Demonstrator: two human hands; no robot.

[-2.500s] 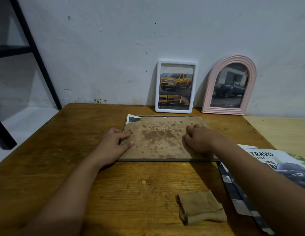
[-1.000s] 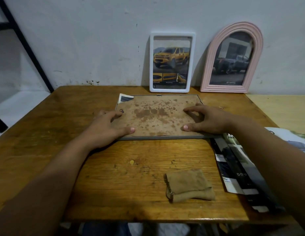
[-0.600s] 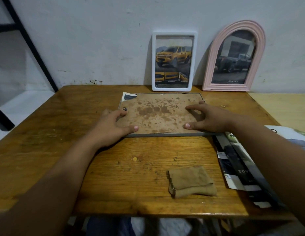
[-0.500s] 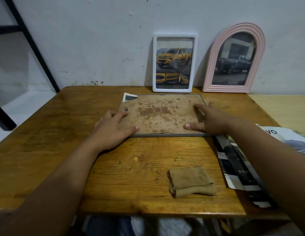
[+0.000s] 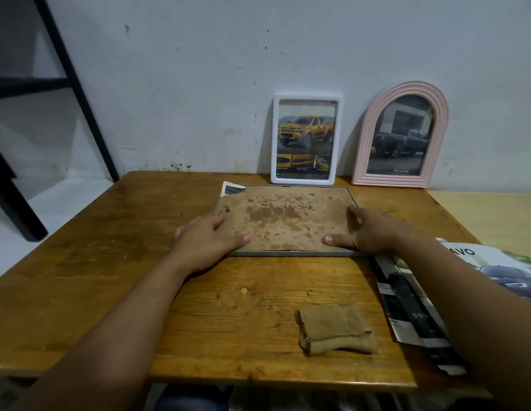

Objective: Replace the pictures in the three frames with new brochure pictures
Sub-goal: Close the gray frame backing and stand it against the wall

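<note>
1. The wooden table [image 5: 116, 262] lies under both forearms and carries everything else.
2. The brochure [image 5: 412, 304] lies just right of the right hand [image 5: 374, 232], partly beneath that forearm, with a car picture on its open page.
3. The grey frame [image 5: 288, 253] lies face down between the two hands, its stained brown backing board [image 5: 282, 221] turned up. A corner of a printed picture [image 5: 230, 189] pokes out beyond the left hand [image 5: 205, 241], at the frame's far left corner.
4. The pink arched frame [image 5: 368, 143] leans on the wall beyond the right hand, holding a dark truck picture.
5. The white frame [image 5: 274, 137] stands beyond the gap between the hands, showing a yellow pickup.
6. The left hand rests flat on the frame's left edge, fingers straight, thumb along the near rim.
7. The right hand presses the right edge, thumb stretched out; its fingers look loosely bent, though whether they hook the rim I cannot tell.
8. A folded brown cloth [image 5: 335, 330] lies nearer the person than the right hand.
</note>
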